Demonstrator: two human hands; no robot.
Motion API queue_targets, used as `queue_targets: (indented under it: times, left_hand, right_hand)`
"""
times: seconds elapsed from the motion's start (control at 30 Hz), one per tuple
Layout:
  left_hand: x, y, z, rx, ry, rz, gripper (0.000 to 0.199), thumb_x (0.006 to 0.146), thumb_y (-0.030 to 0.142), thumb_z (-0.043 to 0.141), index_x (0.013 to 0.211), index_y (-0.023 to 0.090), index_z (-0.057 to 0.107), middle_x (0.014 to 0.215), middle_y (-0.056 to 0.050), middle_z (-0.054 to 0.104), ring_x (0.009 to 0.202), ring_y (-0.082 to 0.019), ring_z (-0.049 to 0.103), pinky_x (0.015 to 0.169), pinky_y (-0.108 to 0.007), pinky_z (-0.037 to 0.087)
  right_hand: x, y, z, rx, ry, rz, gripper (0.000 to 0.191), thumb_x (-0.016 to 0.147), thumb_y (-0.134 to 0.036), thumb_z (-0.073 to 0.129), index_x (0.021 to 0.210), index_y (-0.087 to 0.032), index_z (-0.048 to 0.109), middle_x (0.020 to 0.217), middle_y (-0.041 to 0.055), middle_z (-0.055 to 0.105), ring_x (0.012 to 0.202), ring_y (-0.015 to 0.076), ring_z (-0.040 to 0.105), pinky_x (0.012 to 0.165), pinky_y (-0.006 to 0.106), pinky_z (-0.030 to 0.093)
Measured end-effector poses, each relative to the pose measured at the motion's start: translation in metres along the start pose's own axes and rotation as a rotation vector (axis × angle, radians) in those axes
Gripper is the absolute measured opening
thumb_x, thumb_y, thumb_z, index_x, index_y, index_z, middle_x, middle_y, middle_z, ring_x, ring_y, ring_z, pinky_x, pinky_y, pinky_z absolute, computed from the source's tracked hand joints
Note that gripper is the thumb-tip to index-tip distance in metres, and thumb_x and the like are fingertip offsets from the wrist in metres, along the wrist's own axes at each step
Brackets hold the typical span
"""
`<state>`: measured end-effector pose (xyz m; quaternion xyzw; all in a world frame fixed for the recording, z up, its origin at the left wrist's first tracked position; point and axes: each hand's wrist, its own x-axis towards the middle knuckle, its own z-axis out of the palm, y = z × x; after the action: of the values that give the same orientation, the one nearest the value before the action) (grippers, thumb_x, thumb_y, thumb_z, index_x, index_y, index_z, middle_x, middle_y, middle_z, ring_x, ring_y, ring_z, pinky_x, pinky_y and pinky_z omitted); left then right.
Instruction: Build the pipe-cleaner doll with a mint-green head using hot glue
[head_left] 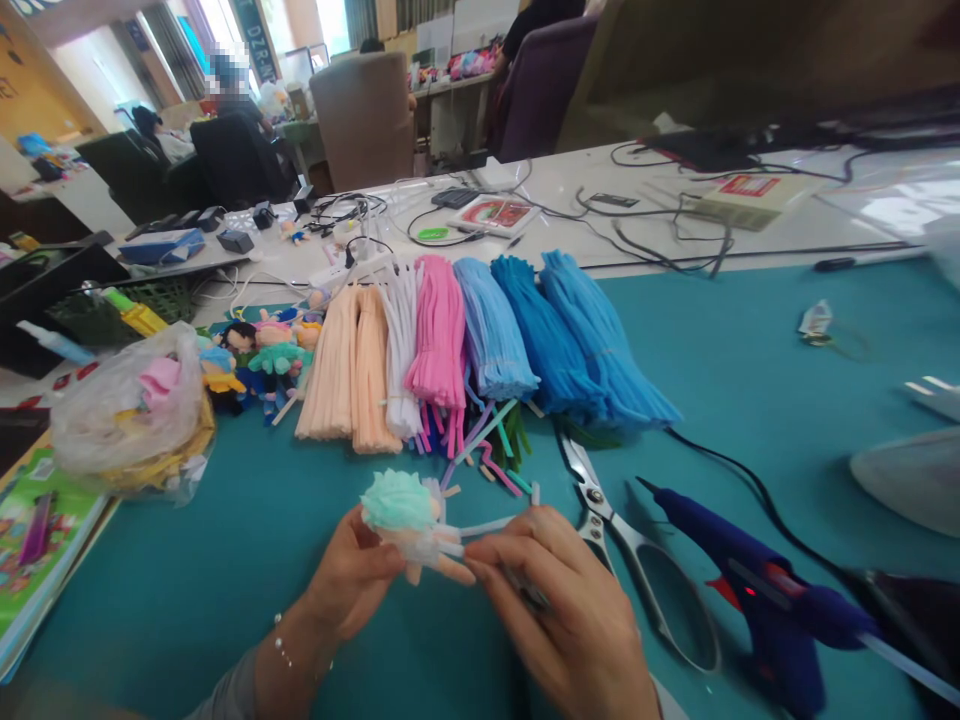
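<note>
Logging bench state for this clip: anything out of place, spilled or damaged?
Nothing obviously spilled or damaged, mint-topped figure included. Only mild clutter: loose offcuts lie at odd angles in front of the neatly gathered bundles. The glue gun lies unheld on the mat, red light showing.

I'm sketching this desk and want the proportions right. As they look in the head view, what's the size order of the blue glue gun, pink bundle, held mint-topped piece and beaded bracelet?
1. Blue glue gun
2. Pink bundle and mint-topped piece: too alike to rank
3. Beaded bracelet
</note>
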<state>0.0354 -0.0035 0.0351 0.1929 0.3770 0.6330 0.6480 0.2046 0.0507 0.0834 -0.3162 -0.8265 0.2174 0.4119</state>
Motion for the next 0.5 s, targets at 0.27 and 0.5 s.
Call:
queue_targets:
  times: [0.27,0.5]
  left_hand:
    - [-0.0013,0.0011,0.0010,-0.004,0.012,-0.022,0.035,0.052,0.023,0.083,0.084,0.018,0.071,0.078,-0.004,0.070,0.069,-0.018,0.062,0.065,-0.030,0.047]
    - [-0.0020,0.0013,0.0005,-0.021,0.036,-0.028,0.036,0.049,0.020,0.084,0.083,0.016,0.072,0.073,-0.004,0.070,0.065,-0.017,0.061,0.060,-0.027,0.046]
  right_hand:
    - [-0.0002,-0.0007,0.0015,-0.005,0.006,0.022,0.017,0.089,-0.018,0.049,0.078,-0.022,0.061,0.063,0.0015,0.056,0.060,0.0165,0.055,0.055,0.031,0.043]
    - [-0.0024,-0.0016,0.0013,-0.004,0.003,0.013,0.017,0.090,-0.018,0.049,0.078,-0.021,0.060,0.064,0.0012,0.054,0.060,0.0161,0.054,0.056,0.031,0.041]
